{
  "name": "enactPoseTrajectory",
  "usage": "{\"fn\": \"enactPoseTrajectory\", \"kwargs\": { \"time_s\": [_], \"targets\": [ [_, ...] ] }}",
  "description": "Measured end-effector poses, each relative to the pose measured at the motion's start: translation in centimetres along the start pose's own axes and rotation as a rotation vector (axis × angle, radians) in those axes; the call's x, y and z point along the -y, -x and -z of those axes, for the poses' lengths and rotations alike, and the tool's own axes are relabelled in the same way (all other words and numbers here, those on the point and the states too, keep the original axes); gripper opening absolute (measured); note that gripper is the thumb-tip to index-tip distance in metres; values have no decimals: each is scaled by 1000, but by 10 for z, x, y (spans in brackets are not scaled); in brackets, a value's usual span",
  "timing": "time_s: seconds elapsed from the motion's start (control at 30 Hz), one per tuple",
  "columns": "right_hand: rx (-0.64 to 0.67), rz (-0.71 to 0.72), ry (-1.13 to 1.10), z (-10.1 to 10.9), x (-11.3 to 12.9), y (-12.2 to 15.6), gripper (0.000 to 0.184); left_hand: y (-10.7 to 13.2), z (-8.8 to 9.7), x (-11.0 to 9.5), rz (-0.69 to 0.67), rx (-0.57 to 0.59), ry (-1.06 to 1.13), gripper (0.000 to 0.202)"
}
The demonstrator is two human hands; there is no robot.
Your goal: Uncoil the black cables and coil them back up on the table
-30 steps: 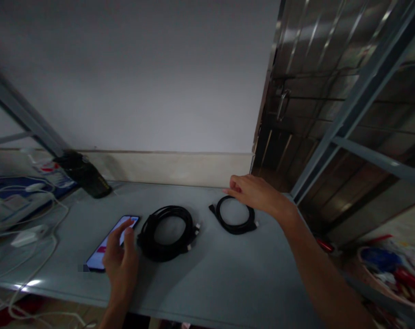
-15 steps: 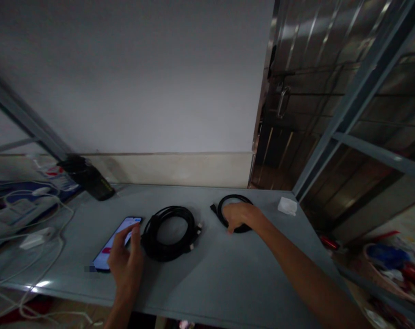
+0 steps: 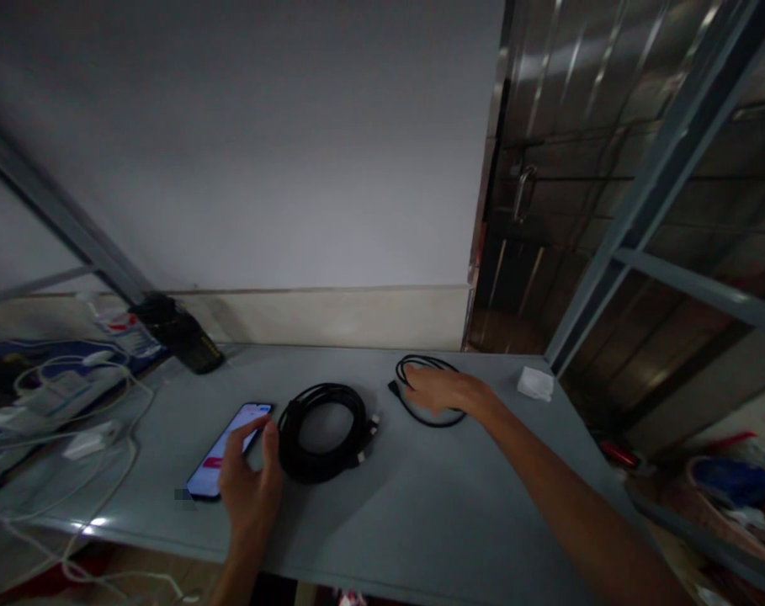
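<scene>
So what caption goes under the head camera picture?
Right fingers at the smaller black cable coil, left fingers at the phone, bigger coil between.

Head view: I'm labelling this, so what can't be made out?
Head view: whether the right hand grips the smaller cable coil; the hand's back hides this.
Head view: phone text, too small; the left hand covers part.
Head view: pink container, cut off by the right edge.

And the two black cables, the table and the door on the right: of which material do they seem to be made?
Larger black cable and smaller black cable: probably plastic or rubber sheath, dark, bending in smooth loops.
Table: perhaps painted metal, smooth grey, with bright glints along its front edge.
Door: likely polished metal, judging by its streaky reflections.
</scene>
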State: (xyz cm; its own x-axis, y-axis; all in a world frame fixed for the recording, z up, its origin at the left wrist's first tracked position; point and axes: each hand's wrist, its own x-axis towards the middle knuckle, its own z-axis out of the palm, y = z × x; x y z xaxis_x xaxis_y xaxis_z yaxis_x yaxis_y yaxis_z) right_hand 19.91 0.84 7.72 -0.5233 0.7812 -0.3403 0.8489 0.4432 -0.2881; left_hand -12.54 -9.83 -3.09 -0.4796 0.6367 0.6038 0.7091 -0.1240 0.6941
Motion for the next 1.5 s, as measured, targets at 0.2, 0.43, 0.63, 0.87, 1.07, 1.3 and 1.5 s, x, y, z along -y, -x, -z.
{"fn": "enactPoseTrajectory", "kwargs": {
  "time_s": [0.2,0.43,0.63,0.87,1.07,1.3,1.5],
  "targets": [
    [-306,20,-28,13,-7,11,38,4,3,-8,-180,-13,43,30],
    [-614,-3,-197,38,-13,34,34,72,-37,-73,-258,512,336,24],
    [-834,21,-307,50,-21,42,33,100,-104,-135,-9,709,392,51],
    [-1104,194,-622,62,-17,62,39,93,-142,-133,319,543,666,47],
    [-1107,273,-751,64,-11,77,57,87,-150,-124,522,257,932,36],
    [-1109,302,-951,69,-21,83,69,55,-134,-140,844,177,1154,16],
    [-1683,237,-996,85,-46,102,56,28,-87,-151,831,246,1195,23]
  ]
}}
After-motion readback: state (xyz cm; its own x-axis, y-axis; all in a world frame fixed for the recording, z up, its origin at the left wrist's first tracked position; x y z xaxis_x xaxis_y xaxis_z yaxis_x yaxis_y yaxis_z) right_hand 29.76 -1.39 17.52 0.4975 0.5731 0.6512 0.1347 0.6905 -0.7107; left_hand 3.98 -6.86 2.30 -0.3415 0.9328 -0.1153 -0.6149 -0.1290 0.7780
